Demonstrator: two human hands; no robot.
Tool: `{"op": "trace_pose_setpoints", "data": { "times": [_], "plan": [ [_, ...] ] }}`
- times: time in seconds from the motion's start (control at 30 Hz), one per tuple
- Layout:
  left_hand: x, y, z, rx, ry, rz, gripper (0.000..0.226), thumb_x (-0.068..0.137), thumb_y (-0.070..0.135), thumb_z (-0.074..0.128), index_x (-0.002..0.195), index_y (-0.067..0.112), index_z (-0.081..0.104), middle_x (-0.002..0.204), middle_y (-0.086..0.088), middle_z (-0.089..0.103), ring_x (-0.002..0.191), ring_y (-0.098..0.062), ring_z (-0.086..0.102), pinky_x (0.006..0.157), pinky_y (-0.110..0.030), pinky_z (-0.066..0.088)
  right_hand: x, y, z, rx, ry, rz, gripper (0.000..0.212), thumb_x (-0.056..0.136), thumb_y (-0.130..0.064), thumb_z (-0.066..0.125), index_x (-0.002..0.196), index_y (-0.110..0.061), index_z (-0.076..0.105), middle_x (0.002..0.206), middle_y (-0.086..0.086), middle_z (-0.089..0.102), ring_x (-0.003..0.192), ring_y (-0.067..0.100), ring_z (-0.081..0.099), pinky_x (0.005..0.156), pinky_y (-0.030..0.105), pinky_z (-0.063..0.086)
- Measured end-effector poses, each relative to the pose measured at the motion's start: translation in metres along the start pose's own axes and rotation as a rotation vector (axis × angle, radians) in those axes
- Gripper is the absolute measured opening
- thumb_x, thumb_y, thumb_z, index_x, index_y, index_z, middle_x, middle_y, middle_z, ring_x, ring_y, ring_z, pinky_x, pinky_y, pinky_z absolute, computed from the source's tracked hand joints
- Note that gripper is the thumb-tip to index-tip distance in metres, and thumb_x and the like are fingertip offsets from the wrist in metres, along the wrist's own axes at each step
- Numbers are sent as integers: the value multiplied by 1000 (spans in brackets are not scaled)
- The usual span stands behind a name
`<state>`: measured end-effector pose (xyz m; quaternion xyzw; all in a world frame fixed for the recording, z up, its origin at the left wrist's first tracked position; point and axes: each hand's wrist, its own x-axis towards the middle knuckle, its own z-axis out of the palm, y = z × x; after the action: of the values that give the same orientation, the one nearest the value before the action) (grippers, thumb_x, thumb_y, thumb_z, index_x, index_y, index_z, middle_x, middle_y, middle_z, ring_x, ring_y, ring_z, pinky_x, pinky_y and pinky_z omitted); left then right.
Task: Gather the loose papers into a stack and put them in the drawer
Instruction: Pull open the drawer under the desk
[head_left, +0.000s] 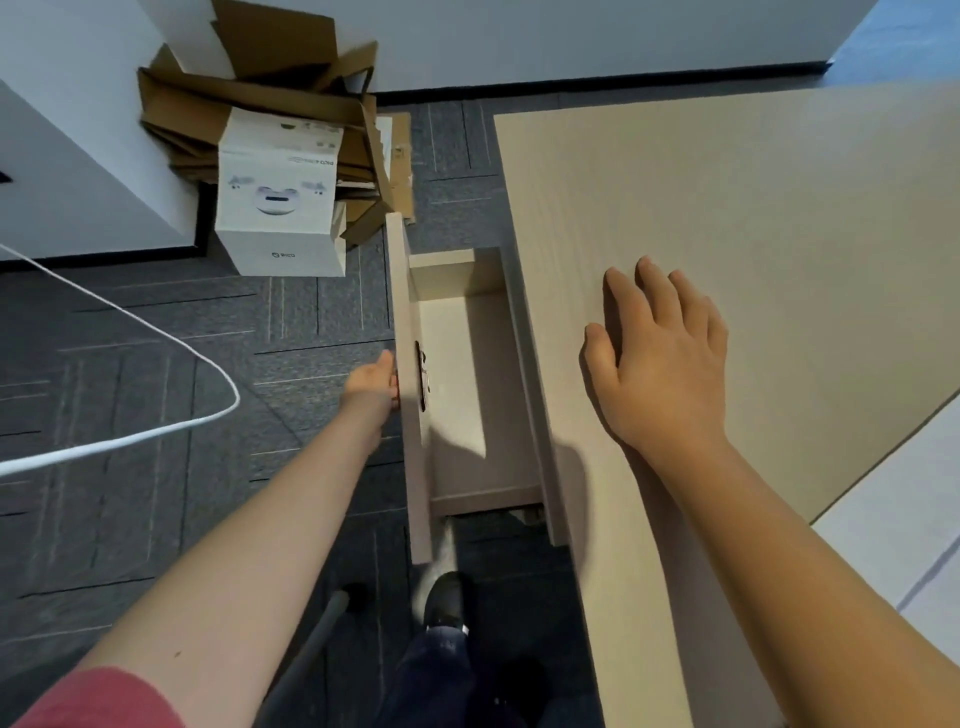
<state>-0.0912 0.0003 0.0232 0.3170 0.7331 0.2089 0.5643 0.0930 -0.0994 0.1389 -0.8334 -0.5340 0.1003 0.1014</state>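
Observation:
The drawer (470, 384) stands pulled out from the left side of the pale wooden desk (753, 218). Its inside looks pale and flat, and I cannot make out separate papers in it. No loose papers lie on the visible desk top. My left hand (375, 382) rests against the outer face of the drawer front (408, 312), thumb along the panel, with its fingertips partly hidden. My right hand (660, 358) lies flat on the desk top with the fingers spread, holding nothing.
A white product box (278, 202) and a heap of flattened cardboard (260, 98) sit on the grey carpet beyond the drawer. A white cable (156, 332) loops at left. My dark shoe (445, 603) and a grey chair leg (332, 608) are below the drawer.

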Motion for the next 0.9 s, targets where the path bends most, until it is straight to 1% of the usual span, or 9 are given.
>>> {"op": "trace_pose_setpoints", "data": {
  "times": [0.07,0.1,0.17,0.2,0.3,0.5,0.67,0.8,0.9],
  "plan": [
    [-15,-1,-9,-34,-50,-1,35,95,34,35,71,15,51,76,-12,54,72,-24,53,68,-30,41,-3,-6,0,10,18,18,53,87,-31,30,135,-11,39,148,13,35,139,34,23,114,45,15],
    [-23,-4,-12,32,-85,33,32,94,37,38,90,12,57,93,-19,58,92,-29,57,81,-34,44,-6,-11,1,20,21,26,52,86,-29,30,133,-10,41,147,15,36,138,35,24,113,45,16],
    [-40,-15,-15,247,-142,123,55,86,32,55,133,8,41,133,-21,49,125,-36,47,105,-45,39,-15,-19,2,46,21,17,50,85,-25,31,130,-7,45,145,17,39,136,37,27,112,45,18],
    [-46,-21,-16,328,-148,172,68,81,25,60,140,9,32,140,-18,44,129,-35,43,108,-46,37,-21,-23,4,60,24,1,49,85,-23,33,128,-6,46,143,18,41,135,38,28,111,46,19],
    [-56,-31,-21,495,-104,282,63,81,3,52,140,12,30,137,-15,48,123,-33,48,102,-40,40,-34,-29,6,69,33,-36,46,84,-19,36,125,-4,50,140,20,44,133,39,33,110,46,23],
    [-61,-32,-36,677,-2,369,48,86,-1,43,132,5,34,132,-19,49,116,-35,51,92,-42,43,-43,-33,8,63,16,-44,40,89,-13,43,128,-4,47,143,19,41,135,36,30,112,45,20],
    [-55,-35,-64,759,113,328,47,87,-4,39,132,2,33,135,-20,44,122,-38,47,99,-45,41,-42,-38,14,84,58,-22,42,84,-5,45,125,1,49,138,24,43,131,42,34,109,49,23],
    [-53,-34,-82,862,222,289,54,85,-9,40,136,-1,27,141,-23,35,127,-37,40,103,-43,37,-40,-43,18,69,76,-11,41,76,-3,40,115,4,53,126,26,51,117,44,43,100,48,31],
    [-57,-23,-87,887,252,392,56,84,-7,41,138,2,31,147,-19,27,131,-36,31,110,-43,27,-39,-45,14,70,52,-13,38,80,-1,42,116,3,53,127,25,51,118,41,43,100,44,30]
  ]
}}
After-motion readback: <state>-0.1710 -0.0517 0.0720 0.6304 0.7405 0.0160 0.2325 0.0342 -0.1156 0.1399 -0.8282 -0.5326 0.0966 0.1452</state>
